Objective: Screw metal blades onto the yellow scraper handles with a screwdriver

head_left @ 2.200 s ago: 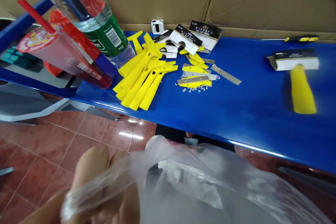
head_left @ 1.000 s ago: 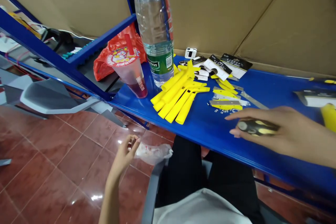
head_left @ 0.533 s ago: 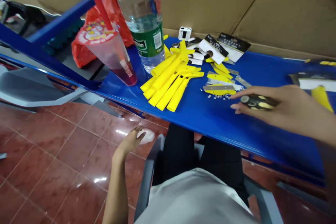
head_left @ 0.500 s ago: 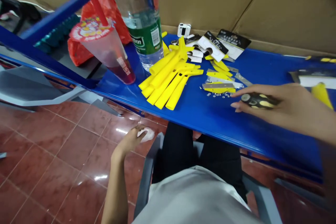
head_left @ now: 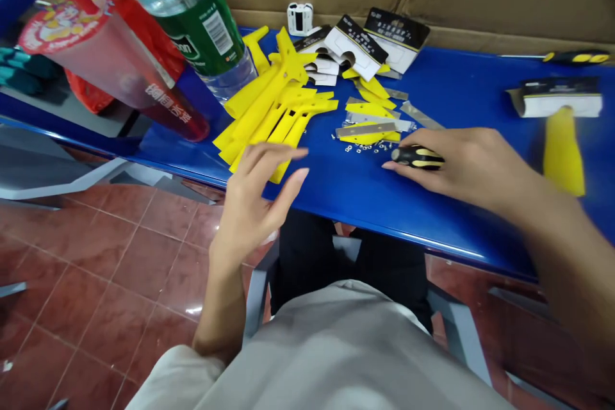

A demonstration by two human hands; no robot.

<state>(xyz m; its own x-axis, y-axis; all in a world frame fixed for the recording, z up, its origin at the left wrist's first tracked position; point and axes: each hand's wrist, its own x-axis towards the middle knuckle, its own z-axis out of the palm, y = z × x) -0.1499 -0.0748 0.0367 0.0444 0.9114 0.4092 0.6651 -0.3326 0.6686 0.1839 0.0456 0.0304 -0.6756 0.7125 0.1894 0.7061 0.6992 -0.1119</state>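
Observation:
My right hand (head_left: 461,163) is closed around a short black-and-yellow screwdriver handle (head_left: 420,157), held low over the blue table (head_left: 355,189). No shaft of it shows clearly. My left hand (head_left: 262,192) is over the table's front edge, fingers apart and holding nothing, in front of a pile of yellow plastic handles (head_left: 254,96). Between the hands lie flat yellow plastic pieces (head_left: 362,136) with metal blades (head_left: 368,130) on and around them. Tiny nuts and screws (head_left: 362,148) are scattered just in front of these.
A large water bottle (head_left: 211,32) and a drink cup (head_left: 139,83) with a red straw stand at the left. Black-and-white cards (head_left: 355,45) and a small white device (head_left: 300,18) lie at the back. On the right are another screwdriver (head_left: 574,57) and a carded yellow scraper (head_left: 564,154).
My left hand has risen from beside the chair to the table edge, and the white crumpled thing near it is now mostly hidden. The view has shifted right; my right hand still holds the screwdriver.

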